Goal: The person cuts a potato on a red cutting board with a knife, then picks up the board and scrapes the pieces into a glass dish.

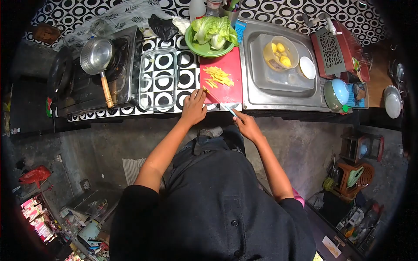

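My right hand point(247, 125) grips the light-blue handle of a knife point(229, 110). Its blade slants up and left over the near part of a red cutting board point(233, 93). At the board's left edge is my left hand point(194, 106), fingers bent down, with a small yellow piece point(205, 89) at the fingertips close to the knife's tip. Just beyond lies a heap of thin yellow vegetable strips point(219, 76) on the board. How firmly the left fingers pinch the piece is partly hidden.
A green bowl of leafy greens point(213, 37) stands behind the board. Left are a glass dish point(158, 78) and a stove with a saucepan point(96, 56). Right, a steel sink point(250, 93) holds a bowl of yellow pieces point(280, 52) and a white bowl point(307, 68).
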Tool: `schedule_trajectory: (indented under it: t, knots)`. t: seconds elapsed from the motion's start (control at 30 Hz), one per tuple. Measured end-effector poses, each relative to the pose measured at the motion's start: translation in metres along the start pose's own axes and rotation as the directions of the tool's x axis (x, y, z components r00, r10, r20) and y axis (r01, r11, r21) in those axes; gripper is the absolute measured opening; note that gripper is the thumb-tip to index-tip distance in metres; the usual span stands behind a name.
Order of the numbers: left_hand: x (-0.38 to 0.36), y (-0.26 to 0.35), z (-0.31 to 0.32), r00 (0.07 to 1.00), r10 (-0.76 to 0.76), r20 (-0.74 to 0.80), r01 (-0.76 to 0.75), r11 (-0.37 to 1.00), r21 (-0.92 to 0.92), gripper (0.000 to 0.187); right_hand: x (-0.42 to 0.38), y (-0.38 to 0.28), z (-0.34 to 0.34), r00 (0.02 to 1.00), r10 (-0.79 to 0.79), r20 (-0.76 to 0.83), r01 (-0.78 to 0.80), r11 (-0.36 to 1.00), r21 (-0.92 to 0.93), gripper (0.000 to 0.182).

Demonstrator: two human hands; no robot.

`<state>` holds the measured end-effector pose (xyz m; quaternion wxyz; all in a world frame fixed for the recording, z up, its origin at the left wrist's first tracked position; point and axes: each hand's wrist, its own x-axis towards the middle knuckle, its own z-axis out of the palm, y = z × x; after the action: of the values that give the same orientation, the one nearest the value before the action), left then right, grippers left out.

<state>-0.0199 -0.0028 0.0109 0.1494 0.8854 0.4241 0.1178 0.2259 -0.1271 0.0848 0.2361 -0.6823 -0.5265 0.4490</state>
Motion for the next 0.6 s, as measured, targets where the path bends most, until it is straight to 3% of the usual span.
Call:
schedule_trajectory:
  t: [0.6]
  knots:
    - [-0.002, 0.003, 0.004, 1.000, -0.027, 0.010, 0.027, 1.000, 0.011, 0.064, 0.004, 0.011, 0.000, 1.000, -0.027, 0.001, 0.027, 0.999, -0.035, 0.042]
